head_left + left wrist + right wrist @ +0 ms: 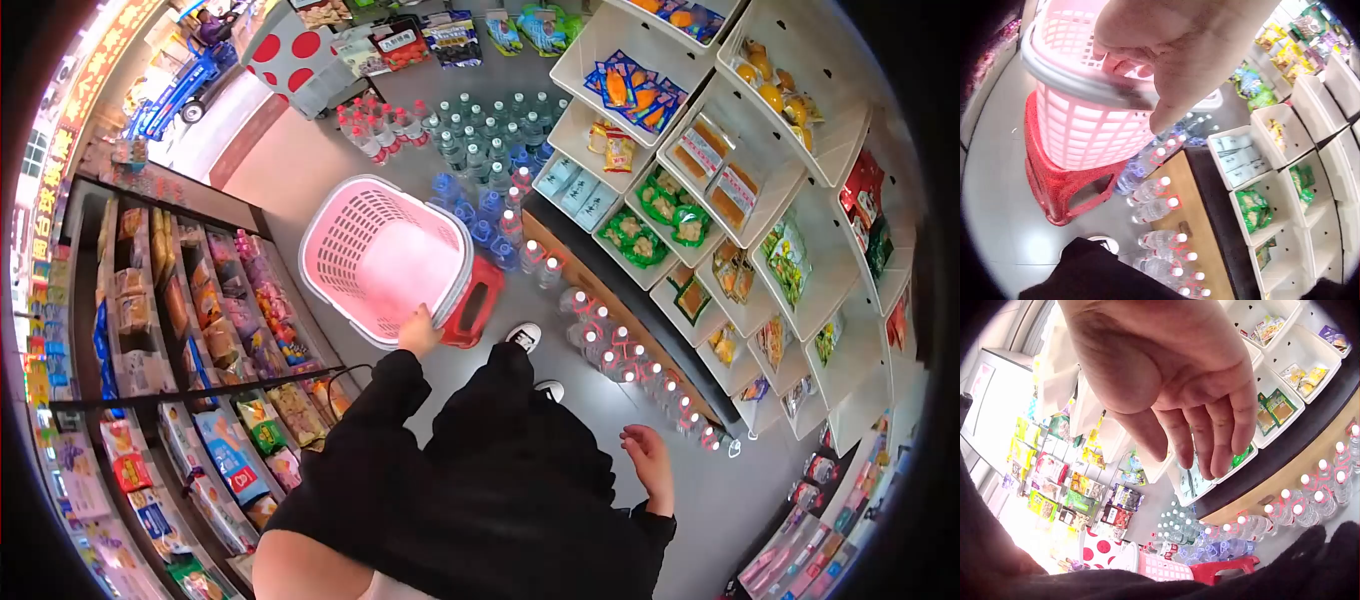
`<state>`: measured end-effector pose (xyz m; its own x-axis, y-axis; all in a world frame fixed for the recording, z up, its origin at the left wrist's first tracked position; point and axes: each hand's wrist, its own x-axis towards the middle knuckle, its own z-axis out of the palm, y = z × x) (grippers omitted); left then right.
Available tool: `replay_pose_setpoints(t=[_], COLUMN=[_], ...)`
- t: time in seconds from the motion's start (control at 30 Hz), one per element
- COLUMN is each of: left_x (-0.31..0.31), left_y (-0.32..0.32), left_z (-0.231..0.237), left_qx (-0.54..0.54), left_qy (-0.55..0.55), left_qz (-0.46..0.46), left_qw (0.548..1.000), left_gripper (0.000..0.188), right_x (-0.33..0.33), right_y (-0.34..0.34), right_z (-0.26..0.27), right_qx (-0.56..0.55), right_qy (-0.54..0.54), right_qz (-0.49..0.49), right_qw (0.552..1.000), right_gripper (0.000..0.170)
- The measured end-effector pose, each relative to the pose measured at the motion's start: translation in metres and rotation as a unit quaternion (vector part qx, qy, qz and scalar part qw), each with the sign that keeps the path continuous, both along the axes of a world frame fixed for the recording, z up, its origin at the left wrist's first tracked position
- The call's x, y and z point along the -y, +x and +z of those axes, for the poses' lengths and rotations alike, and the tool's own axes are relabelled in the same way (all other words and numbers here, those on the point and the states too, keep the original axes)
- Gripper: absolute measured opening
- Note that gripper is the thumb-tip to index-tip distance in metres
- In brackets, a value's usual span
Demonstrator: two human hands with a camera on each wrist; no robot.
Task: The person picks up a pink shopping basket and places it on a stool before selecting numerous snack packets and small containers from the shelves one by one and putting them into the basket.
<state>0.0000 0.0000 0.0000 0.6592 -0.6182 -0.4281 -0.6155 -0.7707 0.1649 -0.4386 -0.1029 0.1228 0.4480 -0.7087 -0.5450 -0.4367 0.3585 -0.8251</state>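
A pink plastic basket (345,240) with a grey-white rim and handle stands on a red stool (478,305), and nothing shows inside it. My left hand (419,332) is at the basket's near edge in the head view; in the left wrist view the fingers of my left hand (1175,50) curl over the grey handle (1085,87). Away from the basket, my right hand (650,462) hangs in the air beside my body. The right wrist view shows my right hand (1179,394) palm-side, fingers loosely extended, holding nothing.
Snack shelves (150,395) line the left side. White bins (790,180) with packaged food rise on the right, above a wooden ledge (640,330). Bottled water (600,340) stands along the ledge's base, and more bottles (490,130) stand behind the basket. My shoes (524,337) are near the stool.
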Motion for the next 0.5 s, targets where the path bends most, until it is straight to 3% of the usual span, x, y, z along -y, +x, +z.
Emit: replay_pose_setpoints(t=[0.07,0.1,0.17,0.27,0.5], left_x=[-0.013,0.019,0.002,0.003,0.005], left_y=[-0.001,0.001,0.010,0.007,0.014], left_z=[0.005,-0.029,-0.029,-0.018,-0.016], left_qx=[-0.057,-0.084,-0.100,-0.114,-0.168], left_qy=[-0.047,-0.072,-0.058,-0.069,-0.073], left_qz=[-0.010,-0.007,-0.060,-0.040,-0.044], left_qw=[0.997,0.994,0.991,0.990,0.982], left_gripper=[0.049,0.049,0.040,0.034,0.038], right_x=[-0.012,0.014,0.004,0.016,0.047], right_y=[-0.001,0.010,0.021,0.031,0.089], right_z=[0.015,0.011,0.011,0.000,0.002], right_qx=[-0.024,-0.051,-0.035,-0.024,-0.009], right_qy=[0.044,0.020,0.029,0.014,0.011], right_qz=[0.009,0.010,-0.001,0.009,0.033], right_qw=[0.999,0.998,0.999,1.000,0.999], right_gripper=[0.021,0.021,0.022,0.022,0.021])
